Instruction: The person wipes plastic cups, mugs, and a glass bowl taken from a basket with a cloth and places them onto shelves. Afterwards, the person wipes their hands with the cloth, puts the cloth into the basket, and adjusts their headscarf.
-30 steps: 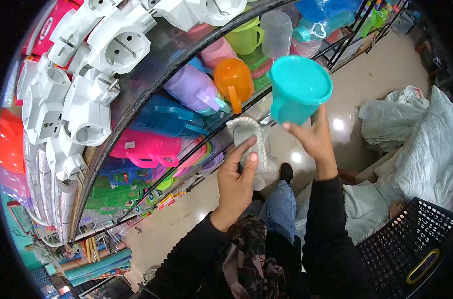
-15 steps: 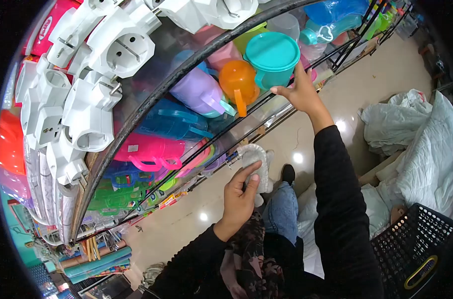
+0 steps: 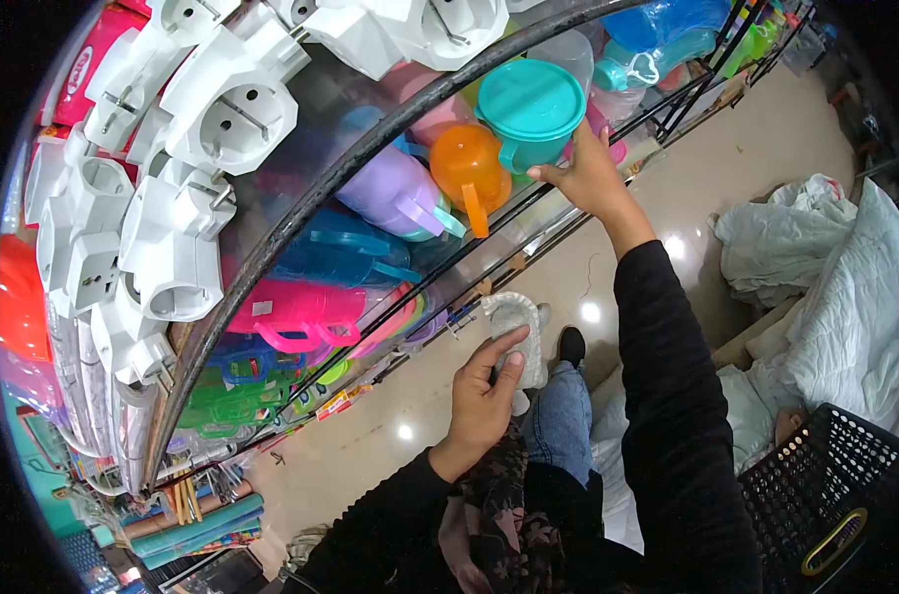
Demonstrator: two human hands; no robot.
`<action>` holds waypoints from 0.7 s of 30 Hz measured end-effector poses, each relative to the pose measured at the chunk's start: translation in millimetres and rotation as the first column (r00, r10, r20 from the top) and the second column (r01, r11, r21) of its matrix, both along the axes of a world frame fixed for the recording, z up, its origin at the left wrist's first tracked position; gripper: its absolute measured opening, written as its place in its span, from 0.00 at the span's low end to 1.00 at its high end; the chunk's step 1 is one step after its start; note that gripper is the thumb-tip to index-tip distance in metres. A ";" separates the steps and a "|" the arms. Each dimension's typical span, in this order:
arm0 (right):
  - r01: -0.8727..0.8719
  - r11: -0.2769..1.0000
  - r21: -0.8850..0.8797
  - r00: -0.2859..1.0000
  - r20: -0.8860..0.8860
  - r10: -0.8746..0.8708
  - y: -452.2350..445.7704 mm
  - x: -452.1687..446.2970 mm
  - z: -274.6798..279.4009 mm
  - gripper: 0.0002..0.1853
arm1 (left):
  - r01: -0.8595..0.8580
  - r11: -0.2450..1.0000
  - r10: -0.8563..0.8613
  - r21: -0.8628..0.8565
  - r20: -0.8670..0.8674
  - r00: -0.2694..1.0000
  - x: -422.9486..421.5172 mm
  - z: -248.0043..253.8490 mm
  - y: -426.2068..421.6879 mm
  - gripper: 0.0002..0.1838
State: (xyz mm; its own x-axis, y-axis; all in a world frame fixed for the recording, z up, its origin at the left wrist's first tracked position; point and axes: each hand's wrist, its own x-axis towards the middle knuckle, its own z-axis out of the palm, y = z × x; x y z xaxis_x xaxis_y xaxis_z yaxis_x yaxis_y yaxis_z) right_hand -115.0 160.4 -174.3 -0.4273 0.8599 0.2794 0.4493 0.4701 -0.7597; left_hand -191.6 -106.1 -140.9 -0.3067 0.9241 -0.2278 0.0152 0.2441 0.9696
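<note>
Beside the orange mug (image 3: 467,163), near the shelf's rail (image 3: 449,262), I have my right hand (image 3: 598,180) clamped on the turquoise, round-lidded mug (image 3: 531,107). Past that rail, above floor (image 3: 632,292), my left hand (image 3: 481,398) grips pale cloth (image 3: 514,315).

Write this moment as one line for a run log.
left hand: holding cloth | right hand: holding teal cup, lid on | orange cup: beside teal cup
</note>
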 end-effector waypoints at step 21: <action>-0.249 0.803 -0.541 0.667 -0.697 -0.263 -198.5 34.1 49.2 0.36 | 0.203 0.869 -0.246 0.451 0.037 0.969 40.3 53.1 8.2 0.27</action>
State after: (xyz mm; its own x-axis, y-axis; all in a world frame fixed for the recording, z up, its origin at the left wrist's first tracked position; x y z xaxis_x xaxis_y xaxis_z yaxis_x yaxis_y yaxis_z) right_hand -81.0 -38.1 -125.2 -0.3026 0.9524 -0.0359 -0.3506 -0.1463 -0.9250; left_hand -151.4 -97.9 -87.8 -0.0764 0.9763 0.2022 -0.0745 -0.2079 0.9753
